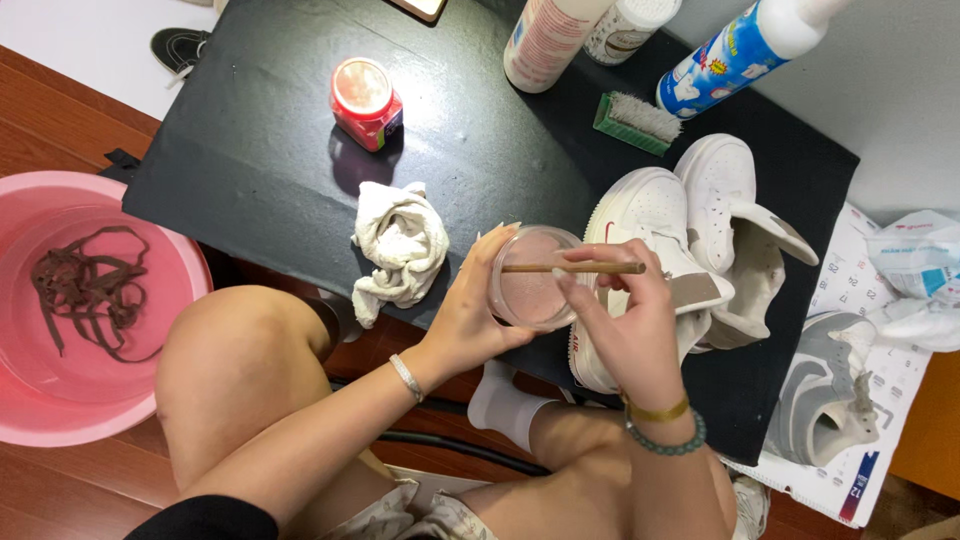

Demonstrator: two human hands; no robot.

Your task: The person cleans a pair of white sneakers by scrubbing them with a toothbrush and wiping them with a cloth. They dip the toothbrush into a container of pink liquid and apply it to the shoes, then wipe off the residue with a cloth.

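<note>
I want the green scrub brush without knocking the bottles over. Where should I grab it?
Take the green scrub brush by the long sides of its green block, coming from above on the near side. It lies flat, bristles turned away toward the blue and white bottle, so the near edge looks free for a grip.

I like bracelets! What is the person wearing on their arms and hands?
The left hand has a thin silver bangle on its wrist. The right hand wears two: a gold bangle and a green beaded bracelet. A bit of black sleeve shows on the left arm.
</note>
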